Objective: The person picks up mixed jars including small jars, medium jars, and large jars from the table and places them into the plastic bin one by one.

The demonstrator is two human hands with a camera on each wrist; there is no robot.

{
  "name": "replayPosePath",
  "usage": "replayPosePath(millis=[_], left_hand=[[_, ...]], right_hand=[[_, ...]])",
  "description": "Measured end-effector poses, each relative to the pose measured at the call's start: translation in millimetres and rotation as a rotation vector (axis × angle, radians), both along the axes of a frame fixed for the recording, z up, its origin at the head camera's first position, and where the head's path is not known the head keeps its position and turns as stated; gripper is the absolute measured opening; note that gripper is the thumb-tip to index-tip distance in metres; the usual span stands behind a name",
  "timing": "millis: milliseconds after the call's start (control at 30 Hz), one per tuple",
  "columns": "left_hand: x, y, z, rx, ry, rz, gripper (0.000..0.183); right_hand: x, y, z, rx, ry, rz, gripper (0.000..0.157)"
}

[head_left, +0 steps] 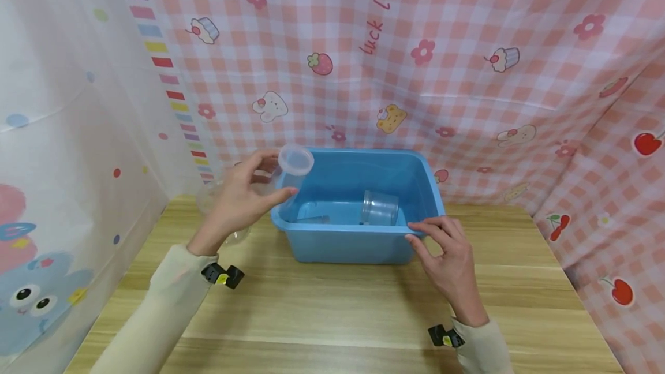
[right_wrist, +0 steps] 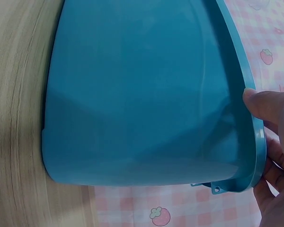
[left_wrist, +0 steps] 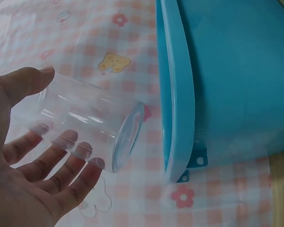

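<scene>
In the head view my left hand (head_left: 244, 195) holds a clear plastic jar (head_left: 296, 169) tilted over the left end of a blue plastic tub (head_left: 353, 245). The left wrist view shows the thumb on one side of the jar (left_wrist: 87, 118) and the other fingers curled along its opposite side, its round end towards the tub's rim (left_wrist: 180, 94). My right hand (head_left: 448, 253) grips the tub's near right corner, with the thumb (right_wrist: 260, 101) against the rim's outer face. Another clear jar (head_left: 381, 208) lies on its side inside the tub.
A second clear piece (head_left: 314, 220) lies low in the tub, partly hidden by the front wall. More clear plastic (head_left: 238, 237) stands on the wooden table (head_left: 332, 316) behind my left wrist. A checked cloth (head_left: 363, 91) hangs close behind the tub.
</scene>
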State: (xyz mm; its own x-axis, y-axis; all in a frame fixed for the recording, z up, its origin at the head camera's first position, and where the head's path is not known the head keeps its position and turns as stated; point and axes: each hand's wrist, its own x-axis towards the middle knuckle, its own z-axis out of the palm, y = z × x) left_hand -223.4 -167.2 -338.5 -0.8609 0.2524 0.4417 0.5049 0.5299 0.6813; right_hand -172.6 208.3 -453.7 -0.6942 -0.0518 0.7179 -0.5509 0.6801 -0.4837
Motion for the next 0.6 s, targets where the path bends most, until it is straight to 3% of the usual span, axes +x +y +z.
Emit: replayPosePath(millis=[300,600], left_hand=[[-10.3,11,6.0,-0.132,-0.018,-0.063,0.065],[-11.5,13,5.3,-0.188,-0.053,-0.084,0.067]], right_hand=[[0.3,0,0.1,-0.001,-0.011,0.000,0.030],[0.2,1,-0.5,-0.012,-0.006,0.003,0.031]])
